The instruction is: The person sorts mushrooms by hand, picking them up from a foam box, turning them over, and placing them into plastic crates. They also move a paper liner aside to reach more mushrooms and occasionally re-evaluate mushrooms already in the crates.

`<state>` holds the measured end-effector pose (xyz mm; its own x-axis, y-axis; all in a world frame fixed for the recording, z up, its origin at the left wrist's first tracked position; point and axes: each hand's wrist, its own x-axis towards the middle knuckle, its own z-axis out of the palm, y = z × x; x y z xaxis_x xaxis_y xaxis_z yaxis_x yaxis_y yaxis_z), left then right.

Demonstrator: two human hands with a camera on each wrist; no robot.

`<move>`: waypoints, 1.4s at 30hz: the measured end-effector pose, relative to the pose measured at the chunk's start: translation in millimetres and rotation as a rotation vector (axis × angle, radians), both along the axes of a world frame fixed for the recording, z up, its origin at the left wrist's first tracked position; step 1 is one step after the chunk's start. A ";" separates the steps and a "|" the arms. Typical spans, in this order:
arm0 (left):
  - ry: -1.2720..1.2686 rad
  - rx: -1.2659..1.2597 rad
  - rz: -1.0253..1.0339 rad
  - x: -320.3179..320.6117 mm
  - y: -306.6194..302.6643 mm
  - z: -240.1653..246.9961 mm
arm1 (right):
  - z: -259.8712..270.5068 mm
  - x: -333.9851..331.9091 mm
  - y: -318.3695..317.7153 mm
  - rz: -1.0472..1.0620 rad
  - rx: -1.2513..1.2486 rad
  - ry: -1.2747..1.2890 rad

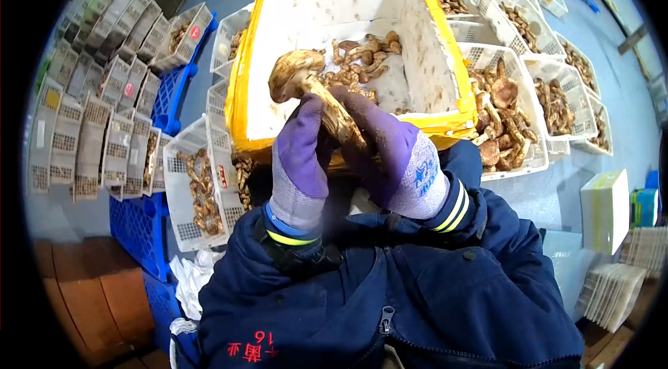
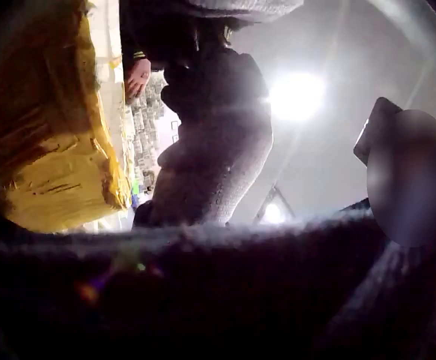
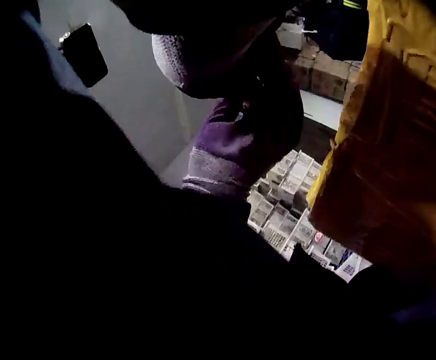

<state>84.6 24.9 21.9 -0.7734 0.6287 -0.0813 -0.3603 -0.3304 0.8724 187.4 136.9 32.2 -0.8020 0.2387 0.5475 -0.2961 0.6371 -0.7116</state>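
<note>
A large brown mushroom (image 1: 339,122) with a thick, dirt-streaked stem is held tilted over the near edge of a foam box (image 1: 431,56) bound in yellow tape. My left hand (image 1: 300,153), in a purple and grey glove, grips the stem from the left, just below the cap. From the right, my right hand (image 1: 396,153) in a matching glove holds the same stem, its fingers across the upper side. The stem's lower end runs down between both palms, partly covered. Smaller mushrooms (image 1: 355,70) lie inside the box beyond the hands. Both wrist views show gloves mostly in shadow.
White crates of mushrooms stand to the right (image 1: 515,167) and left (image 1: 188,233) of the box. Stacked crates (image 1: 69,129) and blue pallets (image 1: 136,226) fill the far left. Another person's hand (image 2: 137,79) appears beyond the box in the left wrist view.
</note>
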 end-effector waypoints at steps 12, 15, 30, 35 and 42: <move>0.551 -0.438 -0.159 -9.0 -30.6 7.9 | -16.7 -0.2 -23.7 0.035 -0.250 -0.100; 0.515 -0.276 -0.155 -3.8 -23.6 8.5 | -21.2 1.3 -22.0 0.008 -0.306 -0.099; 1.045 -0.330 0.023 -13.7 -22.0 -26.6 | -24.9 -1.6 -27.2 -0.009 -0.236 -0.099; 1.193 -0.408 -0.072 -12.1 -22.1 -17.8 | -24.8 -1.1 -28.4 0.031 -0.577 -0.178; 1.026 -0.290 -0.134 -8.1 -22.0 -5.6 | -13.3 -3.6 -27.4 0.041 -0.979 -0.231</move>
